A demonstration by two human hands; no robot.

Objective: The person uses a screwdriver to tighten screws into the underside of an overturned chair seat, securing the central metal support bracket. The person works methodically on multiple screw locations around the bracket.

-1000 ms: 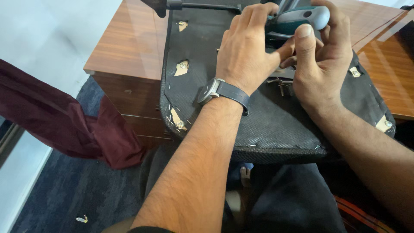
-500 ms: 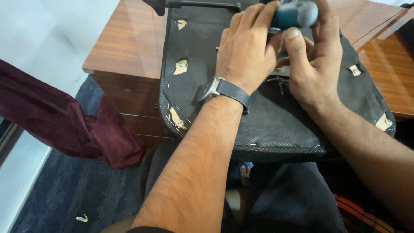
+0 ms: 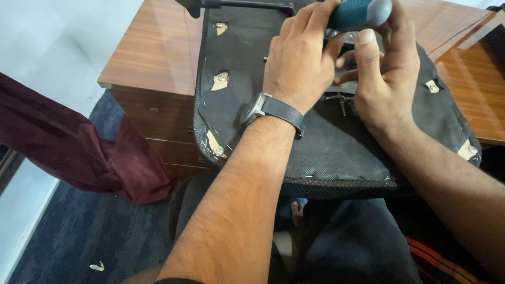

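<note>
A screwdriver (image 3: 360,11) with a teal and grey handle is gripped in the curled fingers of the left hand (image 3: 300,68), over the upper middle of a black fabric-covered seat panel (image 3: 336,152) laid upside down on the wooden bench (image 3: 152,52). The right hand (image 3: 386,79) is held just beside it, thumb raised against the handle and fingers loosely bent near the loose screws (image 3: 342,100). A dark red cloth (image 3: 79,152) is draped at the left.

Maroon cloth (image 3: 79,142) hangs beside wooden desk (image 3: 152,52) over blue carpet (image 3: 73,236).
</note>
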